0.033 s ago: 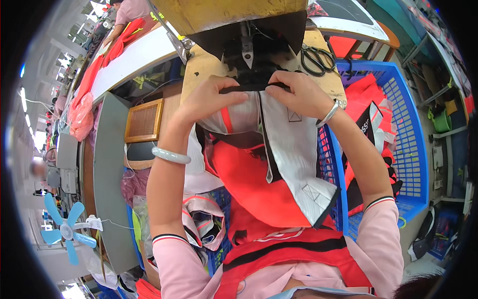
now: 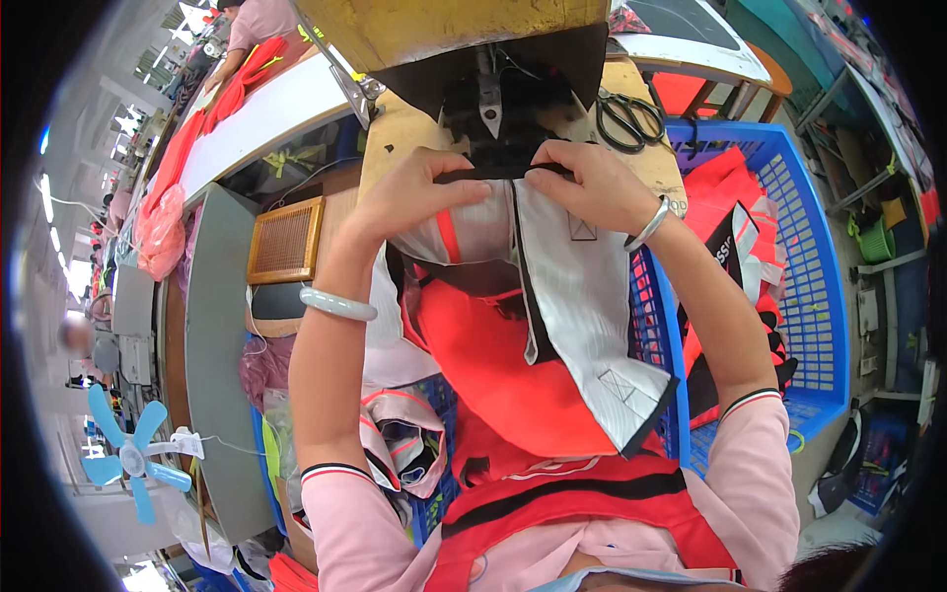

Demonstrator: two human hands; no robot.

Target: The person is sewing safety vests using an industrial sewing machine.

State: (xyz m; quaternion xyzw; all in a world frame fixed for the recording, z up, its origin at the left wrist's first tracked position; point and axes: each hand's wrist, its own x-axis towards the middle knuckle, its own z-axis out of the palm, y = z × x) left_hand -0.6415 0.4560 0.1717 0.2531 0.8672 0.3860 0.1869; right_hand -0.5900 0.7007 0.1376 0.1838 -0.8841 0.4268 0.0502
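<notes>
My left hand [image 2: 419, 195] and my right hand [image 2: 587, 187] are side by side at the near edge of the sewing machine bed. Each pinches the black edge of a fabric piece [image 2: 577, 276] between thumb and fingers. The piece is silvery-white and red-orange, with black trim and stitched crossed boxes on its silver strip. Its lower part hangs down over my red apron [image 2: 572, 493]. Just beyond my fingers is the dark working area of the sewing machine [image 2: 490, 99], with a metal part pointing down; the needle cannot be made out.
Black-handled scissors [image 2: 631, 120] lie right of the machine. A blue plastic basket [image 2: 834, 296] at the right holds red and black pieces. Silver-and-red pieces [image 2: 404, 434] are bundled at lower left. Also at left are a grey panel [image 2: 227, 355], a blue fan [image 2: 133, 454] and a co-worker [image 2: 261, 25].
The hanging red and silver part of the fabric has shifted slightly to the right and down. Both hands keep their grip in nearly the same place.
</notes>
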